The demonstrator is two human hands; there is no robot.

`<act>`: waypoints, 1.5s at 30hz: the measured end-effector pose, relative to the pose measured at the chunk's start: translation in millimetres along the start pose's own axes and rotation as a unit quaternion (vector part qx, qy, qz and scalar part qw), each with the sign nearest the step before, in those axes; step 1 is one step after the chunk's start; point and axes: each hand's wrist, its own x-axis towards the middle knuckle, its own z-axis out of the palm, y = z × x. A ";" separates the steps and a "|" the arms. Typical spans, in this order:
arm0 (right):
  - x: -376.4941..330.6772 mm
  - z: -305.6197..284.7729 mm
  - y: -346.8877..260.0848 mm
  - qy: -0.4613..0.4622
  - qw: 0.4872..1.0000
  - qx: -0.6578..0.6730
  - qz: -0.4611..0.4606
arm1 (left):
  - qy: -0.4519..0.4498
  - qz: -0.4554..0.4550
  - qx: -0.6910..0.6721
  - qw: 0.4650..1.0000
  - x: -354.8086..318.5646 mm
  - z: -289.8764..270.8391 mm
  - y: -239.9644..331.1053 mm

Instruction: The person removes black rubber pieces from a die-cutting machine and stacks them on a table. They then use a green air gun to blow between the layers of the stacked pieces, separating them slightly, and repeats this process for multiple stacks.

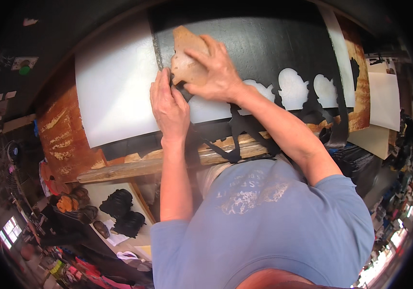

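Observation:
A tan, flat template (183, 62) with an irregular notched outline lies on a black sheet (264, 41) that looks like leather. My right hand (216, 70) grips the template, its fingers across the top and the thumb by the near edge. Beside the template's near left corner, my left hand (170, 103) has its fingers pressed together. Something dark shows at those fingertips, but what they hold is hidden. Several rounded cut-outs along the sheet's near side, such as this one (292, 89), expose white board beneath.
Under the sheet is a white board (115, 86) on a worn brown table (62, 127). Black offcut strips (235, 139) hang over the wooden front edge (120, 169). At lower left, stacked black pieces (120, 204) lie on a lower surface. White sheets (384, 96) stand at right.

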 end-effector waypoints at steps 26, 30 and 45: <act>-22.1 -91.1 63.1 -0.048 0.996 -0.068 0.010 | 0.018 -0.077 -0.078 0.994 -4.6 -10.8 17.1; -46.8 -118.2 55.0 0.070 0.996 -0.007 0.058 | -0.093 -0.137 -0.259 0.952 -53.4 -40.2 72.6; -52.9 -311.3 68.0 0.401 0.910 -0.102 -0.007 | -0.024 0.132 -0.086 0.987 -116.1 5.3 115.0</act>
